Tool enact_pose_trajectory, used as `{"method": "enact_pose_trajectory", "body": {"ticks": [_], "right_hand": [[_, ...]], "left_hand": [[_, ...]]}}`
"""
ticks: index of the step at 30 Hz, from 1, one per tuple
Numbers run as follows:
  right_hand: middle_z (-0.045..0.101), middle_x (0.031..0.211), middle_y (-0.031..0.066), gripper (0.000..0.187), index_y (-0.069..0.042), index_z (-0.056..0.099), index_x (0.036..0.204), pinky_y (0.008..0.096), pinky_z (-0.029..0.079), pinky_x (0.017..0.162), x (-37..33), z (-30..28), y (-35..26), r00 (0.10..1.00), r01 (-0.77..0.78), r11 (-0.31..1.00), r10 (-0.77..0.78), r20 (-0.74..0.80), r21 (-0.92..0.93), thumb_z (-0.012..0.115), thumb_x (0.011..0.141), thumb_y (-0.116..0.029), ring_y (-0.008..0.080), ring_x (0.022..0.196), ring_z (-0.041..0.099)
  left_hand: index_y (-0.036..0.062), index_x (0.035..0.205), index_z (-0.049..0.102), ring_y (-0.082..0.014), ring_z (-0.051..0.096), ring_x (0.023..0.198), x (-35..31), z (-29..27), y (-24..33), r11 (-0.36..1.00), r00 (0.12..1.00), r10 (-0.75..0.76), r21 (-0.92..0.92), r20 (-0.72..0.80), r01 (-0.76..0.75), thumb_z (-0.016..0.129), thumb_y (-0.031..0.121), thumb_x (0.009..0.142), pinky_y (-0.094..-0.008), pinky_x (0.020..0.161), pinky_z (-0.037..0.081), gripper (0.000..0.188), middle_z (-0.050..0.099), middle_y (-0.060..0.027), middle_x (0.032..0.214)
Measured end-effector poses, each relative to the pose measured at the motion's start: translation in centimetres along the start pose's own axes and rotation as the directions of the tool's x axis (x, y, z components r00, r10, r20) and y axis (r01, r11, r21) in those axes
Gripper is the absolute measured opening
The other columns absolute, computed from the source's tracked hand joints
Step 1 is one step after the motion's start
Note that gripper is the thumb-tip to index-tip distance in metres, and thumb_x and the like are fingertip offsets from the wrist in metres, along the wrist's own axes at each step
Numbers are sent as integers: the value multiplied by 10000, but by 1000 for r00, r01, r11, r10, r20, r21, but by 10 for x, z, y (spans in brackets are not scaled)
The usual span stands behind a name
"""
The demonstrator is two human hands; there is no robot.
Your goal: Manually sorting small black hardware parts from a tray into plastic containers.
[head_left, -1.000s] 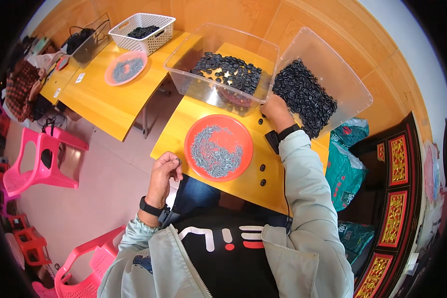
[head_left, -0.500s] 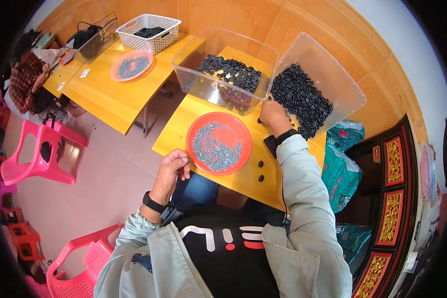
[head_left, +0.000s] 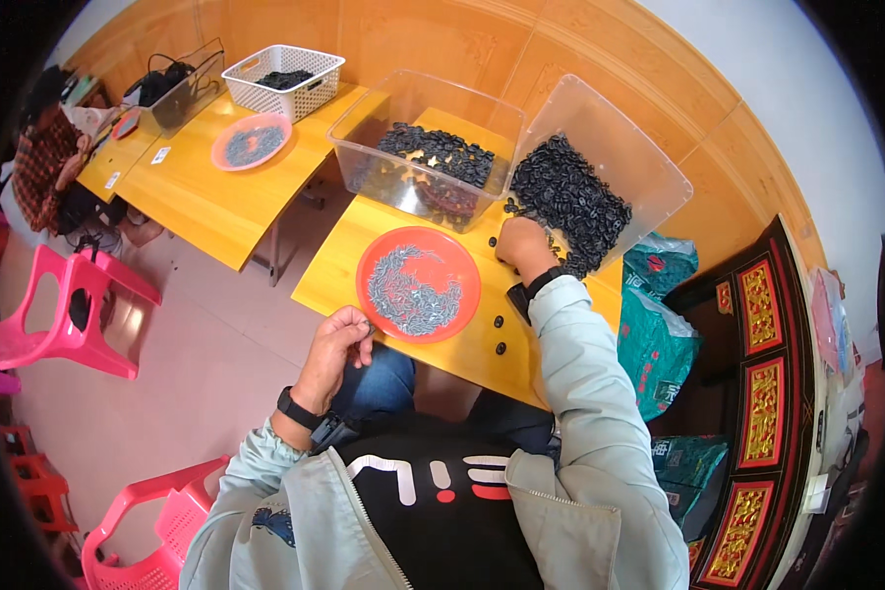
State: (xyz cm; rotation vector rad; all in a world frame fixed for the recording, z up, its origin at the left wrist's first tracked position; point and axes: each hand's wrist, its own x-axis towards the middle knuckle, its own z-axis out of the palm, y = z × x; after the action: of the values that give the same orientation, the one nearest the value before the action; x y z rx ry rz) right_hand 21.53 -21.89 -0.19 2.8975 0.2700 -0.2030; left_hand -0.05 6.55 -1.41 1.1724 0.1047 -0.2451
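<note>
lying at the tabletop's (head_left: 330,273) far right corner, glossy black ovals (head_left: 572,197) heap just beyond the right hand (head_left: 524,246), grip indiscernible; the left hand (head_left: 340,340) pinches a small dark piece (head_left: 369,327) by the near edge.

The person wears a pale grey jacket (head_left: 600,403), black shirt (head_left: 438,546), black wristbands (head_left: 298,409).
</note>
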Motion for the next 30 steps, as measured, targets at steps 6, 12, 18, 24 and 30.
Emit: {"method": "enact_pose_trajectory", "body": {"ticks": [6, 12, 18, 24, 30], "right_hand": [[648, 886, 199, 202, -15, 666, 848, 374, 512, 726, -10, 4, 27, 972, -17, 967, 76, -223, 255, 577, 718, -141, 301, 834, 643], [618, 650, 66, 190, 9, 627, 906, 264, 450, 507, -14, -24, 62, 999, -45, 413, 13, 43, 910, 541, 743, -39, 141, 560, 588], [635, 792, 30, 150, -39, 581, 998, 191, 482, 604, -39, -66, 48, 983, 72, 56, -175, -61, 996, 580, 851, -70, 68, 638, 584], [642, 836, 46, 158, -31, 580, 986, 208, 494, 660, -70, -97, 9, 935, 190, -147, -274, -225, 971, 608, 836, -73, 86, 701, 601], [642, 836, 51, 141, -20, 587, 951, 222, 492, 678, -83, -104, -5, 928, 229, -195, -251, -275, 954, 620, 822, -68, 99, 724, 601]], "left_hand": [[84, 805, 509, -107, 513, 479, 2, 6, -4, 1000, 1000, -12, 2, 1, 12, 496, 163, 864, -207, 456, 388, 100, 545, -29, 604], [86, 805, 509, -106, 509, 477, 6, 1, -6, 1000, 1000, -21, 2, 4, 21, 490, 156, 866, -203, 452, 386, 94, 543, -27, 602], [85, 802, 508, -101, 506, 479, 6, 1, -4, 1000, 1000, -26, -6, -3, 26, 480, 139, 869, -195, 453, 378, 91, 538, -21, 604], [83, 800, 507, -102, 510, 480, 5, -1, -2, 1000, 1000, -21, -9, -18, 21, 481, 139, 868, -195, 454, 380, 91, 541, -22, 606], [81, 803, 506, -112, 515, 481, 4, -4, -1, 1000, 1000, -16, -8, -21, 16, 484, 139, 862, -204, 454, 385, 86, 547, -33, 605]]}}
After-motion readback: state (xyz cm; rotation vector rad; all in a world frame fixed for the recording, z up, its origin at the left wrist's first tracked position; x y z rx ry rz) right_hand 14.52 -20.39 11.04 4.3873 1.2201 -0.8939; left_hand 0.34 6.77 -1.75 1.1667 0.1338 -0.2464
